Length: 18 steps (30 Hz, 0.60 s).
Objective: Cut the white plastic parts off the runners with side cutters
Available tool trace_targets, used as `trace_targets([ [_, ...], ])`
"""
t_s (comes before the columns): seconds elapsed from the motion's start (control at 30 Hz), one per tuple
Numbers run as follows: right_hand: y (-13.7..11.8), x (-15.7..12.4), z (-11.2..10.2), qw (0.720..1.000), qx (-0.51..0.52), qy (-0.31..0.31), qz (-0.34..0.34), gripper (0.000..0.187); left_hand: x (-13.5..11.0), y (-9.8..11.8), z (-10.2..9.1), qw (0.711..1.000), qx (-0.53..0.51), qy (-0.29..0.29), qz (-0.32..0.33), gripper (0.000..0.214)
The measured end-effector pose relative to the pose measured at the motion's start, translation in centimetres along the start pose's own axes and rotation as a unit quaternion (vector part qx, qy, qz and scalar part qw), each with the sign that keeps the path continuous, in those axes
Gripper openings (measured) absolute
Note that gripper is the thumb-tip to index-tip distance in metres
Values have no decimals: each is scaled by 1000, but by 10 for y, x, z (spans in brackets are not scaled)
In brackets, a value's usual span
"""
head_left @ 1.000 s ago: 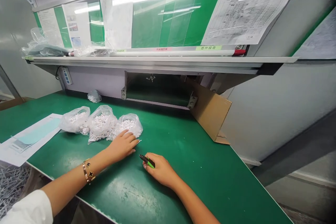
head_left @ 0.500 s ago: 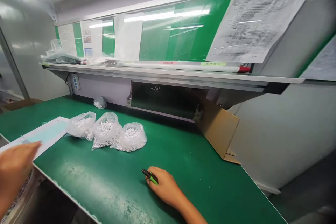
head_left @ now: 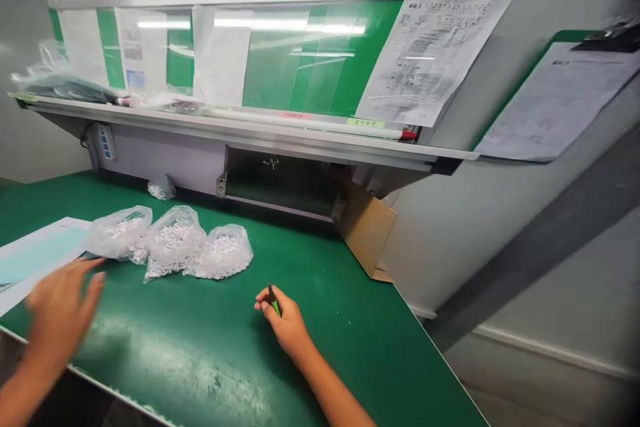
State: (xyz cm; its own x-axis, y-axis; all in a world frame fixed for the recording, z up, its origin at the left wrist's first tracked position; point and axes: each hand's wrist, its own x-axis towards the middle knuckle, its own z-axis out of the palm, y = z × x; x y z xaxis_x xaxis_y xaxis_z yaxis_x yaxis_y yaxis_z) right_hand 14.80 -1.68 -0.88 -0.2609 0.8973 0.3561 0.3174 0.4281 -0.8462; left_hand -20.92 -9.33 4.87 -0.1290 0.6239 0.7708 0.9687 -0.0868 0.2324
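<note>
Three clear plastic bags of small white plastic parts lie in a row on the green bench mat point(head_left: 390, 360): the first point(head_left: 120, 233), the second point(head_left: 173, 243) and the third point(head_left: 223, 253). My left hand point(head_left: 63, 303) is blurred with motion, its fingers spread, and it holds nothing. It hovers over the mat just below the first bag. My right hand point(head_left: 285, 317) rests on the mat with a green-and-black marker pen point(head_left: 274, 300) pinched in its fingers. Part of the pen is hidden by those fingers.
A sheet of paper with a pale blue area point(head_left: 40, 257) lies at the left of the mat. A small plastic bag point(head_left: 161, 187) sits against the back panel. A cardboard flap point(head_left: 367, 230) stands at the back right, under a long shelf point(head_left: 250, 137).
My left hand has moved from the bags out to the bench's left edge, then back over the mat with fingers spread. The marker pen stays in my right hand, now more upright.
</note>
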Motion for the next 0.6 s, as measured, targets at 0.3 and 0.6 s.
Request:
trace_targets([
  [0.3,5,1,-11,997,23,74,-2,14,-8,206,109,895,-267,-282,219,10],
  [0.6,3,-2,-10,993,-38,112,16,10,-33,200,125,831,-413,-366,64,14],
])
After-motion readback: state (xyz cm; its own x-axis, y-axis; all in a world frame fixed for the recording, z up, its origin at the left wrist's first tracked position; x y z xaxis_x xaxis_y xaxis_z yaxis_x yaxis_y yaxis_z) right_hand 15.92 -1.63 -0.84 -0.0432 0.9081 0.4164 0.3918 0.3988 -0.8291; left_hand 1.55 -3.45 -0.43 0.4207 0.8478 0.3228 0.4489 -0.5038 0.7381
